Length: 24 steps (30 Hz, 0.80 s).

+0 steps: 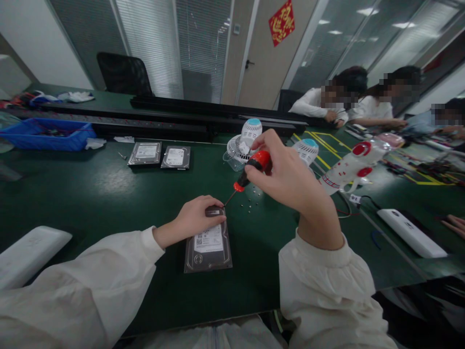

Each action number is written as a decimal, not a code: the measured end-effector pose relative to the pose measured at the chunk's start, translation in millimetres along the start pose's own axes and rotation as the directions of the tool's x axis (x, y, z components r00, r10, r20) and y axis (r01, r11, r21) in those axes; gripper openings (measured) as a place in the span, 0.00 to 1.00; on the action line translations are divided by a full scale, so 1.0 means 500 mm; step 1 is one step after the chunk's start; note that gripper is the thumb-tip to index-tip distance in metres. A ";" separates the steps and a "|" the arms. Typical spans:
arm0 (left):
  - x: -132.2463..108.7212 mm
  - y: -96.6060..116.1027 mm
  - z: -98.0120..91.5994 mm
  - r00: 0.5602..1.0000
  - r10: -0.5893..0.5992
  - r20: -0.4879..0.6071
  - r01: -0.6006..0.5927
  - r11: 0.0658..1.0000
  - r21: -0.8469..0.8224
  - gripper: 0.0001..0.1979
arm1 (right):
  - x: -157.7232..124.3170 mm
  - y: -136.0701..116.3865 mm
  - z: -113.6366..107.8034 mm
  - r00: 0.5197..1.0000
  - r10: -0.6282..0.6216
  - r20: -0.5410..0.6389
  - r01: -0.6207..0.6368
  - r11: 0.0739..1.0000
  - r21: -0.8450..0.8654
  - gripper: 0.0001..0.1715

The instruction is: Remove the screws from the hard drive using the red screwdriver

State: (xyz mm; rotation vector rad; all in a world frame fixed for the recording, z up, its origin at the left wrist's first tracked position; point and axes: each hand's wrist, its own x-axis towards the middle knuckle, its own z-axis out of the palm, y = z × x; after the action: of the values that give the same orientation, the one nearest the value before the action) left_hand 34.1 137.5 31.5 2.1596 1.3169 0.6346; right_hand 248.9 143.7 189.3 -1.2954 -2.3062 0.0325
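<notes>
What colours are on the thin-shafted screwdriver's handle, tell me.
The screwdriver's rounded handle is red and black, showing best in the head view.

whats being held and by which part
The right hand holds the screwdriver by its handle; the left hand touches the far end of the hard drive.

"What's on the left?"
"A blue bin (60,141), with a crumpled white scrap (96,143) just beside it."
"And at the back?"
"A black chair (125,75), and a door (269,65) bearing a red sign (282,23)."
"The right side?"
"A bottle (354,167) with red markings, and farther off, a person (315,103) in white."
</notes>
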 end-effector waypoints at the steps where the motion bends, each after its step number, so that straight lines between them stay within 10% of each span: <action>1: 0.000 -0.001 0.001 1.000 0.002 -0.003 -0.002 1.000 0.003 0.19 | 0.000 0.001 0.000 1.000 -0.029 0.006 0.029 1.000 0.004 0.17; 24: -0.001 -0.002 0.000 1.000 -0.008 -0.006 0.008 1.000 -0.001 0.19 | 0.003 -0.005 0.005 0.998 -0.045 0.037 0.047 0.998 -0.052 0.14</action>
State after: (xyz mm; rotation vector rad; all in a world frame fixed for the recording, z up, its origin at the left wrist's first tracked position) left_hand 33.2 137.3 30.7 2.1529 1.3270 0.6384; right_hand 245.2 143.8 188.5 -1.2767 -2.3819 -0.0214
